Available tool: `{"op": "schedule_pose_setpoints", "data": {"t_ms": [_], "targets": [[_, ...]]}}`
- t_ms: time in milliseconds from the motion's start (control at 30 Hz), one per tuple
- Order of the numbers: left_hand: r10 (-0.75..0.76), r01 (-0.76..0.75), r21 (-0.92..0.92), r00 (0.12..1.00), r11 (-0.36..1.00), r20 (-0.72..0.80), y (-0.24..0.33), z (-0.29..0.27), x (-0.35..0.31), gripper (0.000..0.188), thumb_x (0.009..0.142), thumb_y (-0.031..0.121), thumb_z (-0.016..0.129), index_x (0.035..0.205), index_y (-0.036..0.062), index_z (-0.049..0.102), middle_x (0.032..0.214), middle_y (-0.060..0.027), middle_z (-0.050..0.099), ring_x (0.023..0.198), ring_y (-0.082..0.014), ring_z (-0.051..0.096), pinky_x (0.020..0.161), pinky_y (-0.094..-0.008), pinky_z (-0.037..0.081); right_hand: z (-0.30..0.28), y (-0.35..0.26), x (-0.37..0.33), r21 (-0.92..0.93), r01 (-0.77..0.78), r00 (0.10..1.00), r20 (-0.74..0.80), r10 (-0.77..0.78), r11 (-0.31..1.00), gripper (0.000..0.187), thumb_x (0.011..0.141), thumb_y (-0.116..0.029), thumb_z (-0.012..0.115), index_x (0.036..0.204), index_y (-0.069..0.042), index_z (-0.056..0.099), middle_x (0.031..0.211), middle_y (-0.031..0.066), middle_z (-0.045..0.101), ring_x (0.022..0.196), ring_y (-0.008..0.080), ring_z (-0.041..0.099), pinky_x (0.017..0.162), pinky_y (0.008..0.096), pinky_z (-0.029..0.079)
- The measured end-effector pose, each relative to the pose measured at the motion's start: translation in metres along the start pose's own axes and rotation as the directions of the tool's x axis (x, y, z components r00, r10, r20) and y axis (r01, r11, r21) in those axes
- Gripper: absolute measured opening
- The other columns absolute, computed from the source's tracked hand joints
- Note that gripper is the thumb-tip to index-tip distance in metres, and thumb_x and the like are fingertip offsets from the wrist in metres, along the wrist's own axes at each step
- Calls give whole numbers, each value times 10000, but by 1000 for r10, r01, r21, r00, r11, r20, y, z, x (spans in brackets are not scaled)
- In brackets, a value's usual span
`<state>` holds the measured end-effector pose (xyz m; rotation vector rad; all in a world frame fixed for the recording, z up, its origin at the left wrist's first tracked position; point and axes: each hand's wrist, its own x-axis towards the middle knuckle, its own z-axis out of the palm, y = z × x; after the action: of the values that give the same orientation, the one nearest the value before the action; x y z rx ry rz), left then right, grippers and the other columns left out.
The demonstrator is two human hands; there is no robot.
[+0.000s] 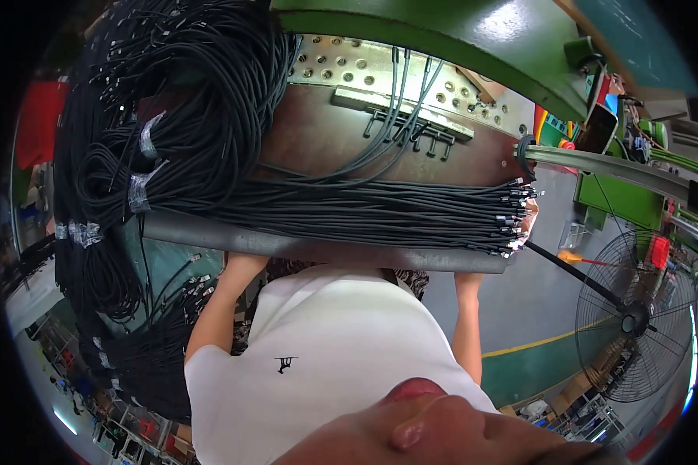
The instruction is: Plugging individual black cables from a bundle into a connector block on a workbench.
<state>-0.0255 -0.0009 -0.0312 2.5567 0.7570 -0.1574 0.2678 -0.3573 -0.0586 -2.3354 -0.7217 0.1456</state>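
My left forearm (236, 277) and my right forearm (468, 298) reach beneath the front edge of the work surface (318, 252), which hides my hands. Just above them, a long bundle of black cables (380, 208) lies across the surface, their metal-tipped connectors (512, 225) gathered at the right end. A pale pinkish patch shows beside these tips; whether it is fingers I cannot tell. At the back, a metal bar fixture (403, 111) with several small dark clamps has a few grey-black cables (392, 136) running through it.
Large coils of black cable (233, 101), some tied with clear wrap, heap up on the left and hang over the edge. A green machine body (442, 31) overhangs the back. To the right are a metal rail (605, 164) and a caged floor fan (634, 319).
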Motion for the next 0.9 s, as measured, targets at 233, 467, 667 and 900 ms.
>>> {"op": "schedule_pose_setpoints", "data": {"t_ms": [233, 467, 667, 900], "targets": [[-15, 11, 70, 998, 998, 57, 7, -5, -4, 200, 820, 148, 579, 949, 16, 656, 957, -189, 643, 893, -360, 596, 818, -442, 457, -39, -56, 17, -401, 24, 984, 170, 48, 916, 162, 823, -85, 627, 977, -49, 665, 879, 129, 668, 839, 318, 634, 776, 383, 496], [586, -5, -770, 651, 638, 482, 117, -125, 44, 445, 954, 365, 497, 1239, 29, 556, 1191, -160, 615, 1118, -313, 575, 947, -379, 442, -90, -163, 117, 319, 178, 618, 700, -358, 931, 168, 824, -162, 685, 929, -39, 639, 866, 135, 649, 766, 288, 629, 713, 356, 498], [537, -554, -108, 830, 826, -150, 181, -93, 103, 638, 854, 337, 605, 1337, -31, 408, 1405, -202, 396, 1294, -345, 396, 1045, -424, 354, -7, -180, 207, -416, 580, 789, 71, -611, 701, 586, 684, -321, 778, 1139, -74, 503, 1114, 133, 472, 1006, 320, 493, 805, 398, 436], [492, -352, 417, 818, 838, -297, 126, -100, 96, 419, 767, 189, 690, 1158, 69, 602, 1177, -77, 573, 930, -236, 585, 763, -318, 475, -42, -147, 187, -56, 470, 881, 96, -464, 881, 174, 763, -102, 698, 894, -40, 603, 846, 87, 571, 820, 286, 543, 729, 380, 438]]}}
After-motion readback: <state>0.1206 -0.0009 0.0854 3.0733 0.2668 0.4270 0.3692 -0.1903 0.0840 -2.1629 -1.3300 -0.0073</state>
